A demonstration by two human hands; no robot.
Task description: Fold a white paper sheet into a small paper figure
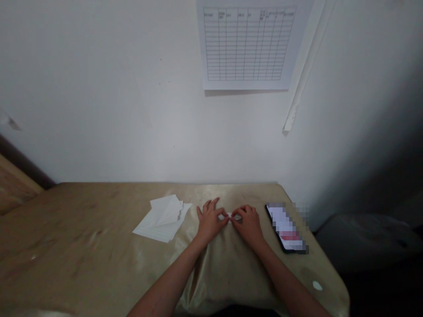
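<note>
Close together over the tan covered surface (109, 246), both hands pinch a small white piece of paper (230, 215). My left hand (209, 223) grips its left side between thumb and index finger, the other fingers spread upward. On the opposite side, my right hand (250, 225) pinches it the same way, with the remaining fingers curled. Most of the paper is hidden by the fingertips, so I cannot tell its exact shape. Left of my left hand lies a loose pile of white paper sheets (160, 222), some folded or torn at the edge.
A phone (280, 226) with a lit, partly pixelated screen lies to the right of my right hand. Near the right edge is a small white scrap (317, 285). A printed table sheet (246, 48) hangs on the wall (132, 110) behind, beside a white strip (304, 75).
</note>
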